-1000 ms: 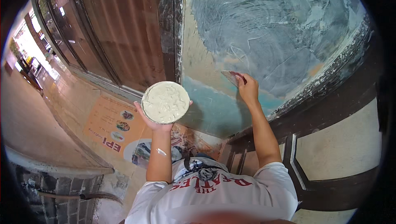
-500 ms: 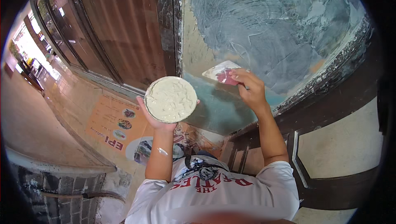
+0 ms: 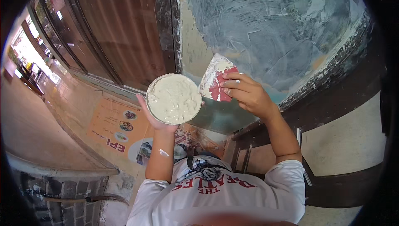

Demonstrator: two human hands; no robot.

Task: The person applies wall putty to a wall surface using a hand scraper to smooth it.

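A round tub of off-white putty (image 3: pixel 173 98) rests in my left hand (image 3: pixel 154 116), whose palm and fingers are wrapped round its underside and sides. The putty fills it near the rim, with a lumpy surface. Just right of the tub, my right hand (image 3: pixel 249 95) grips a red putty scraper (image 3: pixel 223 83) by its edge. White putty is smeared over the scraper's wide blade, which is tilted upward beside the tub's right rim. Beyond it stands a wall (image 3: pixel 266 30) with grey-blue, swirled patches of filler and a bare beige strip along its left.
A brown wooden door frame with glass (image 3: pixel 124 30) stands at the left of the wall. Dark wooden panelling (image 3: pixel 332 155) is close on my right. An orange printed banner (image 3: pixel 114 120) lies on the floor at left, near a low brick structure (image 3: pixel 66 197).
My right hand has drawn the scraper away from the wall's lower left, turned its blade upward and brought it next to the tub. My left hand holds the tub nearly still.
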